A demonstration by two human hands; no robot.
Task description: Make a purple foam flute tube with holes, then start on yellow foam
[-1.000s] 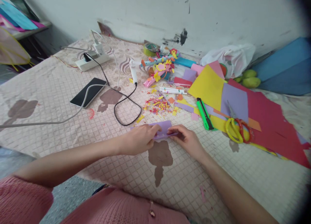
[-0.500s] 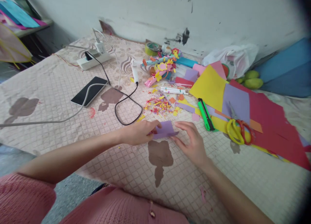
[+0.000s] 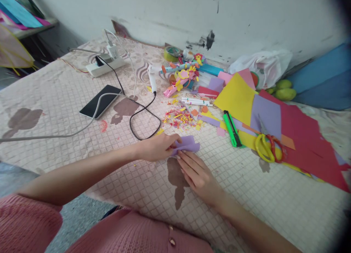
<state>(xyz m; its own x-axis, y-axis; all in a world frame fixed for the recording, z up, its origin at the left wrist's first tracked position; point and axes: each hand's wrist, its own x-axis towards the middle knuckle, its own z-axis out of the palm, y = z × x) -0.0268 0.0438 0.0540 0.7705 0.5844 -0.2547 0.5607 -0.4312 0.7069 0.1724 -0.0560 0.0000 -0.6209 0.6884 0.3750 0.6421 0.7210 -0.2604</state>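
A small piece of purple paper (image 3: 189,143), bent along its length, is between my hands just above the patterned tablecloth. My left hand (image 3: 157,147) is closed, pinching the left end between thumb and fingers. At the near edge, my right hand (image 3: 199,177) has its fingers together and pressed against the fold; its thumb is mostly hidden. Beyond the paper lies a heap of tiny coloured paper scraps (image 3: 179,117). To the right are a green box cutter (image 3: 232,129) and scissors (image 3: 263,148) with yellow and red handles.
A phone (image 3: 100,101), a white power strip (image 3: 105,68) and looping cables are on the left. A white glue gun (image 3: 151,80) stands near decorated paper sticks (image 3: 182,79). Yellow paper (image 3: 237,97) and red paper (image 3: 304,139) spread out at right, near a plastic bag (image 3: 263,64).
My right hand has moved left and nearer me, from the paper's right end to its near edge. The paper is now bent up more. My left hand keeps its hold.
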